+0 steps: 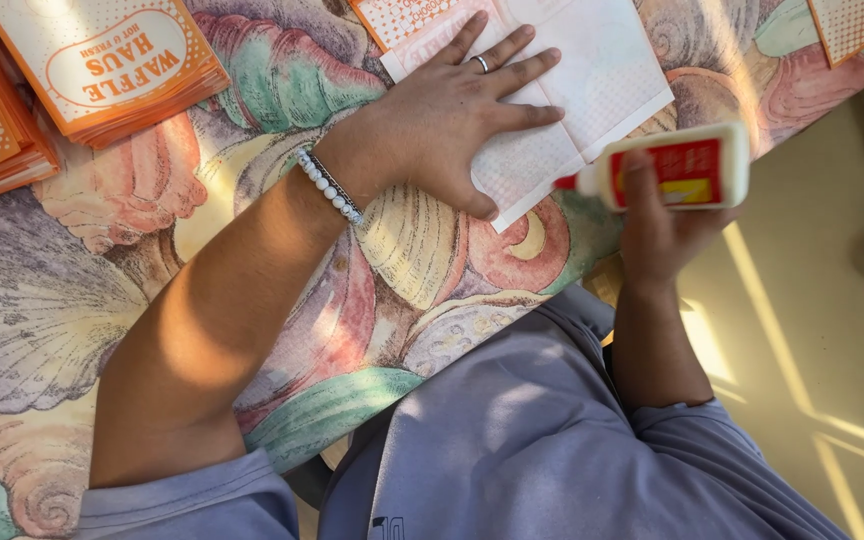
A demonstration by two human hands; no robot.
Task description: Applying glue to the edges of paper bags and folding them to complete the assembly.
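Note:
My left hand lies flat, fingers spread, on a white folded paper bag on the table, pressing it down. A ring is on one finger and a beaded bracelet on the wrist. My right hand grips a white glue bottle with a red label, held sideways. Its red nozzle points left, close to the near edge of the paper bag.
The table wears a cloth printed with shells. Stacks of orange and white paper bags lie at the upper left, with more at the top and top right. Pale floor lies to the right.

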